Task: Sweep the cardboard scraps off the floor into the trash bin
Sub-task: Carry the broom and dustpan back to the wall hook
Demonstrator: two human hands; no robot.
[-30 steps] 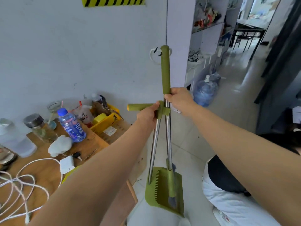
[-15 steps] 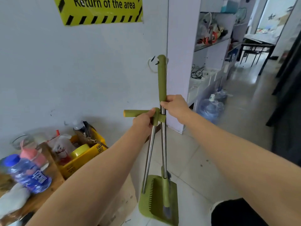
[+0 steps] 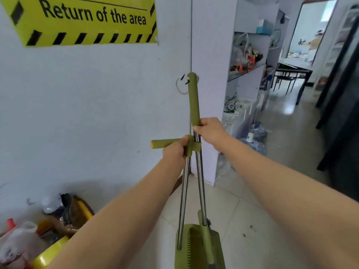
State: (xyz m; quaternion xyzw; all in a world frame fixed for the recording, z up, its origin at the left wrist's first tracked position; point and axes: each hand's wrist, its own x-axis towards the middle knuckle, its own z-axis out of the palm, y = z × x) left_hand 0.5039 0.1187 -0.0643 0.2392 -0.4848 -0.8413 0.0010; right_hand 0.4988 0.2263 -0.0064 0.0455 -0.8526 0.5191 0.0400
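A green broom and dustpan set stands upright in front of me by the wall corner. My right hand [image 3: 210, 131] grips the broom handle [image 3: 194, 100] just below its green sleeve. My left hand [image 3: 174, 150] grips the dustpan handle [image 3: 165, 143], a green crossbar sticking out to the left. Two steel poles run down to the green dustpan [image 3: 194, 247] with a comb edge, near the floor at the bottom. The broom head is clipped into the pan and mostly cut off. No cardboard scraps or trash bin are in sight.
A yellow hazard sign [image 3: 85, 20] hangs on the white wall. Bottles and a yellow box [image 3: 58, 216] clutter the lower left. White shelves [image 3: 246, 61] and a water jug [image 3: 252, 140] stand to the right. A tiled corridor [image 3: 291, 133] leads past a dark table [image 3: 293, 74].
The view has risen and shifted right, so the wooden table with its bottles has dropped out at the lower left. Both hands keep the same grips on the two handles.
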